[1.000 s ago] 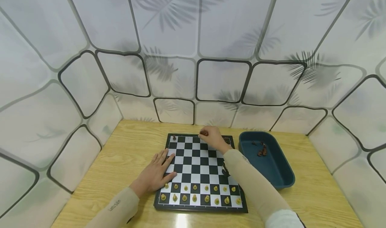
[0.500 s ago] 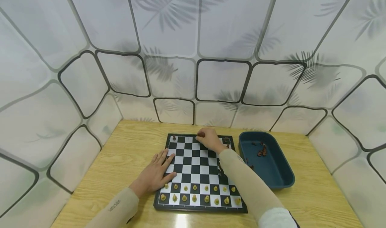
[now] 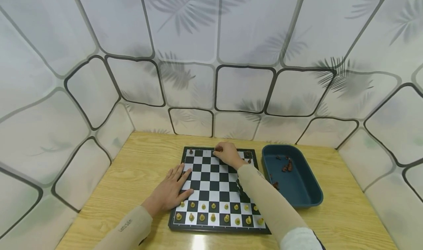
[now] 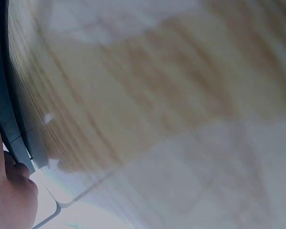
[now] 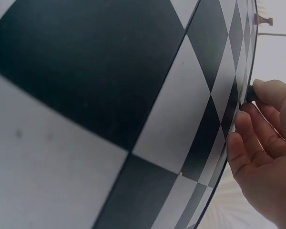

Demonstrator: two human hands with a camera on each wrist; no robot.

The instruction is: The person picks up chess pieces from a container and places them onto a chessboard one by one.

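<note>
"Black-and-white chessboard [image 3: 205, 185]; what has the right hand [image 3: 228, 153] got?"

"Its grip is pinched on a small dark piece [image 5: 250, 94] at the board's far edge. Whether that touches the board, I can't tell."

"And the left hand [image 3: 169, 189]?"

"Fingers apart, resting over the board's left edge. Yellow pieces [image 3: 213, 217] line the near side."

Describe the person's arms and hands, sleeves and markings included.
The left hand and right hand are bare, without gloves. The left sleeve and right sleeve are plain beige. Dark lettering runs across the left one near the wrist; the right one bears a small, unreadable mark there. White fabric shows farther up the right arm.
</note>
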